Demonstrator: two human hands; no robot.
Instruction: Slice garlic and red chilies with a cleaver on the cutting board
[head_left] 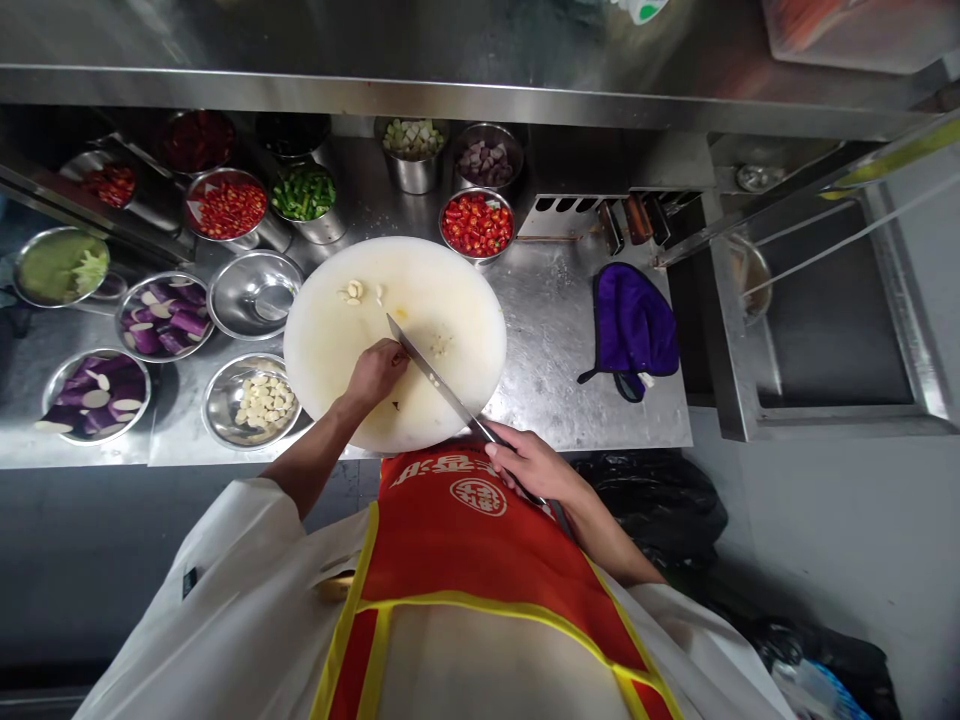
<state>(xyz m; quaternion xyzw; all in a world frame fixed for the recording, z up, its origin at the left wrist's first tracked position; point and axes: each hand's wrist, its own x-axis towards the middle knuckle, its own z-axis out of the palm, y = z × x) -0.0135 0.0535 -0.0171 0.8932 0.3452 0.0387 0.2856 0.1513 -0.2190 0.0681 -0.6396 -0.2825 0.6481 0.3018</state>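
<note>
My right hand (529, 465) is wrapped round the dark handle of a long kitchen knife (442, 390), its blade slanting across the round white cutting board (465, 290). Close against the blade's left side, my left hand (379, 370) rests on the board with its fingers curled. Whatever these fingers pinch is hidden. Some garlic cloves (351, 292) lie towards the back of the board, and small cut garlic pieces (441, 346) are right of the blade. A steel bowl of peeled garlic cloves (262, 400) stands to the left of the board.
An empty steel bowl (255, 295) and bowls of cut eggplant (166, 318) are at left. Pots of chopped red chillies (477, 224) and green peppers (304, 190) stand behind. A purple cloth (636, 320) and a knife rack (559, 217) are at right; a steel shelf edge (450, 100) runs overhead.
</note>
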